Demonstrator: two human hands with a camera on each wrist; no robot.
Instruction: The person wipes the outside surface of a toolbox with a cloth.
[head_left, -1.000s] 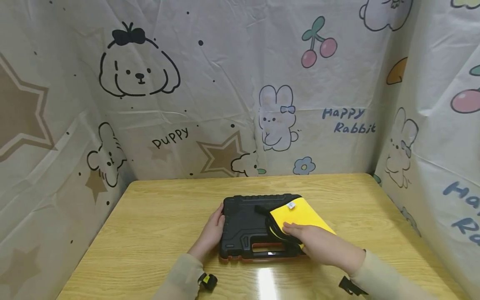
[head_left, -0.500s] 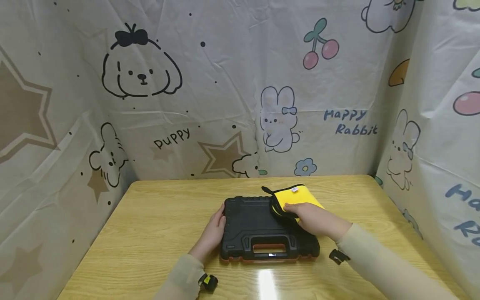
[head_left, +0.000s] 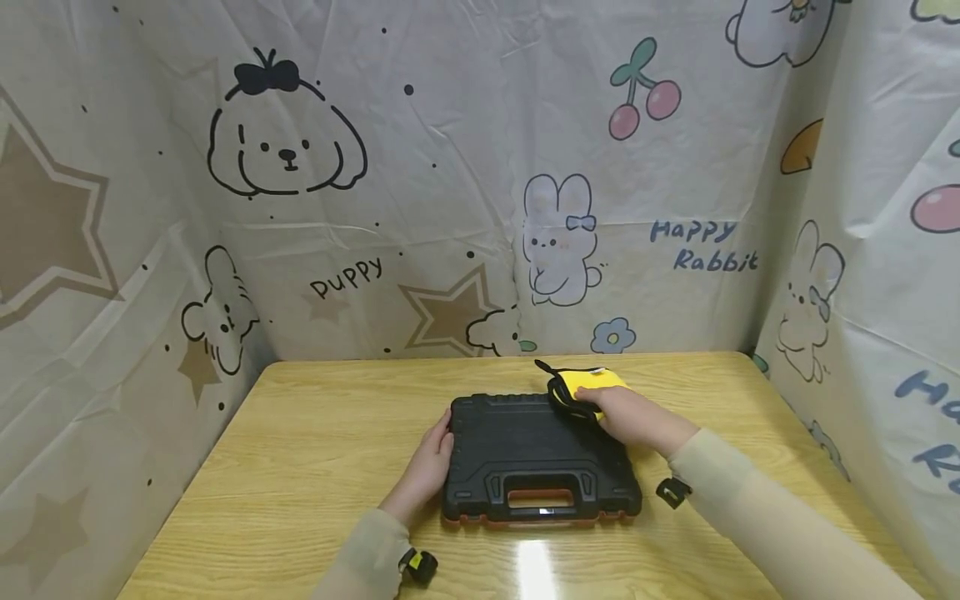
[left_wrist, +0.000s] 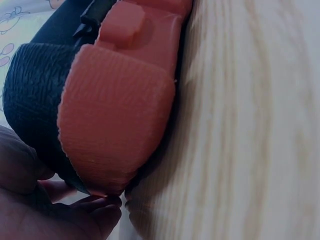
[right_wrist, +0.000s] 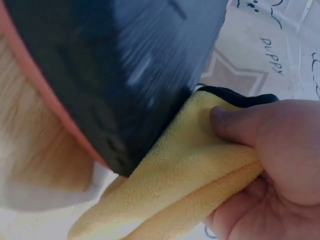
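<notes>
A black plastic carrying case (head_left: 536, 450) with an orange base lies flat on the table, its handle side toward me. My left hand (head_left: 429, 462) rests against the case's left side. In the left wrist view its fingers (left_wrist: 102, 212) touch the lower edge of the orange part (left_wrist: 115, 115). My right hand (head_left: 637, 417) grips a folded yellow cloth (head_left: 588, 382) with black edging at the case's far right corner. The right wrist view has the thumb on top of the fluffy yellow cloth (right_wrist: 165, 155), which touches the lid's edge. Some right fingers are hidden beneath the cloth.
The wooden table (head_left: 322, 458) reaches a back edge just beyond the case. A printed fabric sheet (head_left: 442, 167) hangs behind the table and along both sides. Black straps with small devices (head_left: 418, 567) sit on both wrists.
My right hand has moved the yellow cloth across the lid, away from me to the far right corner, uncovering the lid's near right part. The left hand and case have stayed in place.
</notes>
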